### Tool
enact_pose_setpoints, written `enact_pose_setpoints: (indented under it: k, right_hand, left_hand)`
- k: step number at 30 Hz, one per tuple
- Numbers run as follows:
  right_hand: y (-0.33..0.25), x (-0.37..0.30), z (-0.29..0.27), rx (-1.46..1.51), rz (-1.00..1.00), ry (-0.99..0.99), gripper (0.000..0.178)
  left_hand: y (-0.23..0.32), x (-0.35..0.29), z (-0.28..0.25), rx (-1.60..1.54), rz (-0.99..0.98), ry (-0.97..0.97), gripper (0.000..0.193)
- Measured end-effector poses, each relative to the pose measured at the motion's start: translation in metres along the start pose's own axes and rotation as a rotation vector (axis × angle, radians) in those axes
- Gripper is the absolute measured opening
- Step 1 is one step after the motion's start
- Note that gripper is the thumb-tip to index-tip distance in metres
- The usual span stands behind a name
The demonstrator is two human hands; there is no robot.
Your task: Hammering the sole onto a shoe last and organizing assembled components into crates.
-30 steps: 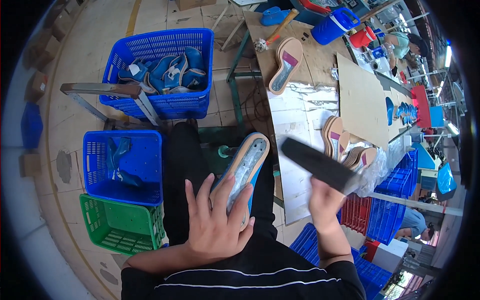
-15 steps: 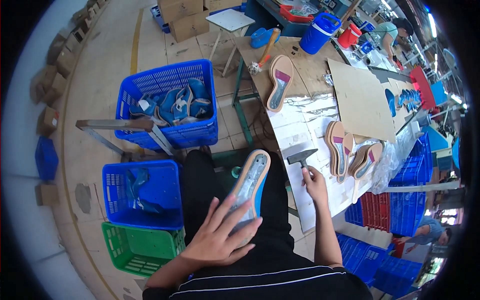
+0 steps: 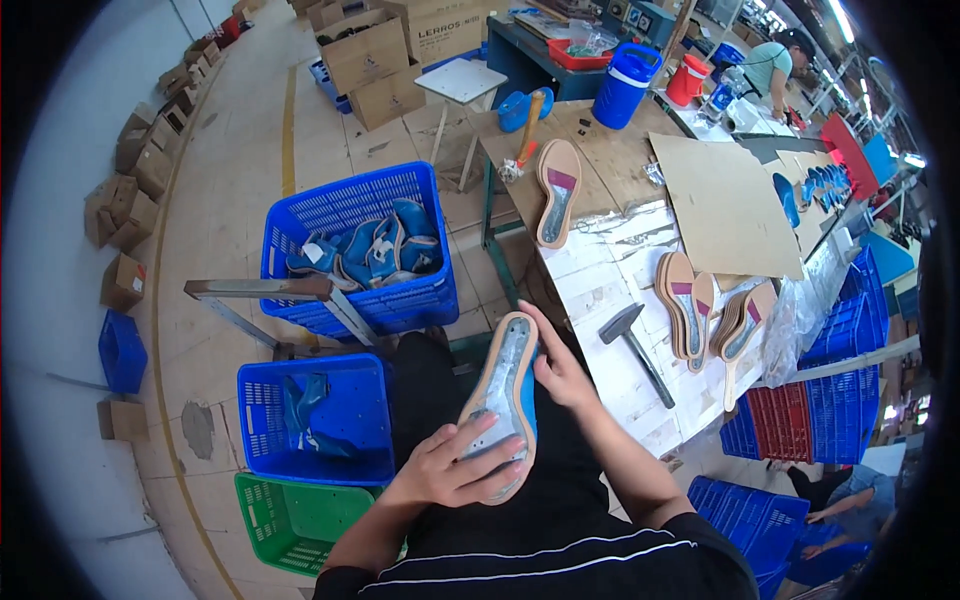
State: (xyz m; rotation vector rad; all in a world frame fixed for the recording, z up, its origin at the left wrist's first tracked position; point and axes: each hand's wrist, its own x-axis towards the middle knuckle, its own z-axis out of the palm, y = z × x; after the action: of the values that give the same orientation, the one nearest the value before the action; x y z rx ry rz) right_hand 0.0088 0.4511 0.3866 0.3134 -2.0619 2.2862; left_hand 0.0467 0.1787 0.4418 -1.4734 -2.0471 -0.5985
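Note:
A blue shoe (image 3: 503,385) rests on my lap with its underside up, showing a tan rim around a grey, shiny middle. My left hand (image 3: 458,467) grips its wide lower end, fingers bent across the sole. At the narrower end, my right hand (image 3: 562,370) holds the shoe's right side. A hammer (image 3: 645,352) with a dark head lies on the worktable (image 3: 590,290), just right of my right hand. Beyond it stand stacks of tan outsoles (image 3: 676,305) with purple patches, and a single outsole (image 3: 558,195) lies farther back.
Left of my legs are a blue crate (image 3: 440,290) filled with blue shoe pieces, a blue bin (image 3: 375,420) and a green bin (image 3: 262,520). A metal-legged bench (image 3: 260,289) stands between the crates. Cardboard (image 3: 720,200) covers part of the table. Two other people are at the right.
My right hand has put the hammer down on the table and taken hold of the shoe. My left fingers have curled over the sole. The whole view has shifted slightly.

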Motion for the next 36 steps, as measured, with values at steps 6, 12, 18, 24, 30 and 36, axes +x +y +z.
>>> enact_pose_setpoints:
  k: [6, 12, 18, 24, 30, 36]
  right_hand:
    - [-0.085, 0.009, 0.040, -0.205, -0.122, 0.004, 0.090]
    - [-0.123, -0.045, 0.078, 0.081, 0.516, -0.344, 0.126]
    - [-0.098, -0.046, 0.088, 0.022, 0.407, -0.403, 0.133]
    - [-0.105, -0.023, 0.117, -0.038, 0.324, -0.230, 0.119]
    - [-0.081, -0.004, 0.097, 0.651, 0.663, -0.111, 0.096]
    - [-0.075, 0.016, 0.123, 0.660, 0.814, -0.215, 0.102]
  left_hand:
    - [-0.022, 0.040, -0.053, -0.501, -0.162, 0.554, 0.064]
    - [-0.080, 0.092, -0.088, -0.986, -0.935, 0.746, 0.036]
    - [-0.102, 0.069, -0.066, -1.144, -1.112, 0.663, 0.031]
    - [-0.119, 0.035, -0.040, -1.264, -1.152, 0.659, 0.034]
    - [-0.125, -0.010, -0.023, -1.614, -0.987, 0.775, 0.066]
    - [-0.118, -0.022, 0.023, -1.322, -1.146, 1.016, 0.062]
